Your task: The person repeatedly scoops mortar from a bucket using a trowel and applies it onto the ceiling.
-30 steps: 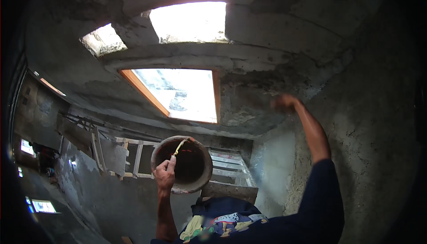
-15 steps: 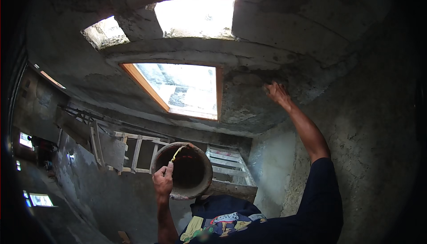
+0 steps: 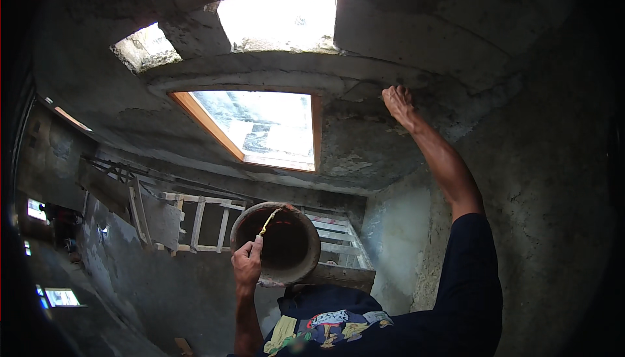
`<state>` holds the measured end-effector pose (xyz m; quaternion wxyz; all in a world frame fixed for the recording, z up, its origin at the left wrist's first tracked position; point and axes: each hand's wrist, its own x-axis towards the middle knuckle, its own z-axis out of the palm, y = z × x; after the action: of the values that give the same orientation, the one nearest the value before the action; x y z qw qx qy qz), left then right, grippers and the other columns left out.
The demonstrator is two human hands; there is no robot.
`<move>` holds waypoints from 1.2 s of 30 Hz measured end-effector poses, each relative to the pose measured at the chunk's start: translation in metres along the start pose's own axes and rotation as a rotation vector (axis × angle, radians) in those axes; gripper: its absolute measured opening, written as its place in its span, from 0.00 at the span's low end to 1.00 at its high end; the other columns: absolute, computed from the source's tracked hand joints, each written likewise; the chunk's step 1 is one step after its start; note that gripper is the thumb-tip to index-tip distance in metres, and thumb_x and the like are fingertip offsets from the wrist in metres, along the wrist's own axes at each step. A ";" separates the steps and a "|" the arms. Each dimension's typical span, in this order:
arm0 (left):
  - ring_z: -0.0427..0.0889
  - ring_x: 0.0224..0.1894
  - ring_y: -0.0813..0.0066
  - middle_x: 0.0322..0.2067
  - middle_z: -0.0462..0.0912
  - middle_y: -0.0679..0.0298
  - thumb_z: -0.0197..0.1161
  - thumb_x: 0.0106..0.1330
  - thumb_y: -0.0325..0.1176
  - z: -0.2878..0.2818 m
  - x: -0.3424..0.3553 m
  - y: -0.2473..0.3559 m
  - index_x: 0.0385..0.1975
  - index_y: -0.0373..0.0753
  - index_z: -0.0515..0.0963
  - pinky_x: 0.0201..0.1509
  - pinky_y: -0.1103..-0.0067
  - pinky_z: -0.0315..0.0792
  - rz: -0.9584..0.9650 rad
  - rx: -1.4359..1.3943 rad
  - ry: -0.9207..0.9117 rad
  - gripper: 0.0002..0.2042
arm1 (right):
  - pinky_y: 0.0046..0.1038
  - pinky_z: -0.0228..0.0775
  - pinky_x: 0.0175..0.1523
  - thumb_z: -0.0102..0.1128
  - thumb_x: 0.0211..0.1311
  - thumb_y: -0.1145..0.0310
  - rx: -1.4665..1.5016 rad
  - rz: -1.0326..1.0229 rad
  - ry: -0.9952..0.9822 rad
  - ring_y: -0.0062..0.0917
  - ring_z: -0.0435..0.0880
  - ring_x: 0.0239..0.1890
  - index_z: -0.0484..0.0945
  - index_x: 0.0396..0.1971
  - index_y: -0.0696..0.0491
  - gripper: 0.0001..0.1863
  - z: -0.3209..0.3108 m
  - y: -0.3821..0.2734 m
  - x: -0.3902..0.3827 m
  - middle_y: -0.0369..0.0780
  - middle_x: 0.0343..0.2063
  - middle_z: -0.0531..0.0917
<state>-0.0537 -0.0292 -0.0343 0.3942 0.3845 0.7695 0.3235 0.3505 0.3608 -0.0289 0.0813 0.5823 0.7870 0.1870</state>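
My left hand (image 3: 247, 264) is closed round the end of a yellow cord handle (image 3: 269, 221) on a round bucket (image 3: 311, 259). The bucket has a crusted rim, and its inside is too dark to make out. Raised at the grey plastered wall (image 3: 364, 132), right of the wood-framed window, my right hand (image 3: 398, 102) has its fingers curled closed. Whatever those fingers hold, if anything, is hidden. Rough, darker patches of plaster lie around and below that hand.
Two bright openings (image 3: 280, 22) pierce the wall above the window (image 3: 260, 129). Beneath lie a wooden ladder-like frame (image 3: 198, 223) and a slatted wooden piece (image 3: 335, 236). On the right stands a side wall (image 3: 521, 227). A small wood scrap (image 3: 183, 346) lies at lower left.
My right hand has moved up along the wall and slightly left. My left hand and the bucket sit a little further right and slightly higher in view.
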 end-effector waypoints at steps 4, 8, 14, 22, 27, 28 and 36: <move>0.59 0.19 0.83 0.13 0.62 0.70 0.59 0.69 0.47 0.001 0.001 0.006 0.19 0.31 0.72 0.23 0.76 0.56 0.019 0.009 -0.007 0.24 | 0.44 0.75 0.48 0.55 0.61 0.71 0.032 0.098 0.045 0.40 0.81 0.43 0.82 0.30 0.55 0.08 0.009 -0.010 -0.012 0.45 0.34 0.82; 0.54 0.20 0.87 0.14 0.59 0.76 0.58 0.71 0.44 0.000 0.000 0.007 0.15 0.35 0.66 0.22 0.79 0.50 0.046 -0.024 -0.008 0.23 | 0.47 0.73 0.50 0.52 0.63 0.69 0.092 0.184 0.019 0.42 0.80 0.45 0.82 0.32 0.55 0.09 0.003 0.002 -0.021 0.45 0.36 0.82; 0.54 0.21 0.88 0.15 0.59 0.76 0.58 0.71 0.43 0.002 0.007 -0.001 0.15 0.36 0.67 0.22 0.80 0.50 0.056 0.014 -0.018 0.23 | 0.43 0.76 0.47 0.62 0.57 0.71 0.042 0.192 0.078 0.39 0.81 0.45 0.83 0.35 0.50 0.06 -0.019 0.044 -0.037 0.41 0.35 0.82; 0.60 0.19 0.83 0.13 0.63 0.69 0.59 0.69 0.47 -0.003 0.009 -0.011 0.20 0.31 0.74 0.23 0.76 0.58 0.044 0.044 -0.032 0.24 | 0.40 0.75 0.46 0.50 0.68 0.62 0.066 0.223 0.032 0.37 0.83 0.43 0.82 0.36 0.48 0.11 -0.042 0.037 -0.073 0.40 0.37 0.83; 0.60 0.19 0.83 0.13 0.63 0.70 0.59 0.69 0.47 -0.003 0.008 -0.005 0.19 0.31 0.74 0.23 0.76 0.58 0.046 0.026 -0.025 0.24 | 0.42 0.75 0.44 0.52 0.66 0.67 0.118 0.153 0.010 0.40 0.85 0.38 0.84 0.30 0.52 0.11 -0.011 0.016 -0.066 0.44 0.30 0.83; 0.60 0.19 0.83 0.13 0.63 0.70 0.59 0.69 0.47 -0.003 0.008 -0.005 0.19 0.31 0.74 0.23 0.76 0.58 0.037 0.029 -0.032 0.24 | 0.42 0.75 0.44 0.52 0.66 0.67 0.117 0.153 0.010 0.40 0.85 0.38 0.84 0.30 0.52 0.11 -0.004 0.013 -0.063 0.44 0.30 0.83; 0.60 0.20 0.82 0.13 0.63 0.69 0.59 0.69 0.48 0.003 0.003 0.000 0.20 0.31 0.73 0.24 0.75 0.58 0.038 0.015 -0.046 0.24 | 0.47 0.71 0.53 0.51 0.68 0.67 0.062 0.203 0.038 0.39 0.80 0.47 0.82 0.33 0.54 0.11 0.008 0.022 -0.048 0.44 0.39 0.81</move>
<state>-0.0522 -0.0255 -0.0369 0.4027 0.4090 0.7553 0.3164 0.3880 0.3230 -0.0322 0.0288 0.6577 0.7306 0.1810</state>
